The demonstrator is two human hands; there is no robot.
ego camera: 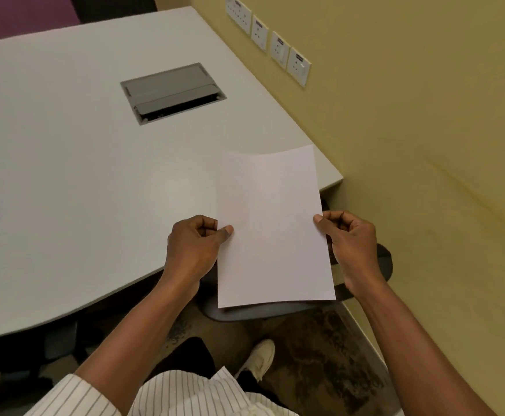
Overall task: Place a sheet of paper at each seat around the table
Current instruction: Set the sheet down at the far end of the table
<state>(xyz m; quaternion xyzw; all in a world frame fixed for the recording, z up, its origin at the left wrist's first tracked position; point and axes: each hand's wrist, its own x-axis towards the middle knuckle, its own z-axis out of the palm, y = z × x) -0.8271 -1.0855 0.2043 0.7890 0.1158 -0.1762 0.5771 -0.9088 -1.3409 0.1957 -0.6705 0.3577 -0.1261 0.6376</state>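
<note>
Grey laminate filled most of what I saw: the broad pale grey tabletop [65,163] ran from the left edge across to the yellow wall [425,121]. At the far-left edge lay a paler patch that might have been a sheet already set down; I could not tell. Further right, toward the far side, the rectangular grey metal cable hatch [173,93] sat sunk into the top.

Nearer to me, the left hand [197,244] pinched the left edge of the plain white sheet of paper [272,235], thumb on top and the other fingers curled underneath. The sheet was held in the air above the table's near-right corner. Its far half was over the tabletop and its near half over the dark grey chair seat [385,262] below. The right hand [350,244] pinched the right edge in the same way.

I judged this to be the placing step for the corner seat. The next move called for lowering the sheet flat onto the table in front of the chair, both sides evenly because thin paper flops, then loosening both pinches.

The sheet's upper face was blank. The four white wall sockets [269,43] at the far right bore small dark labels, too small to read.
</note>
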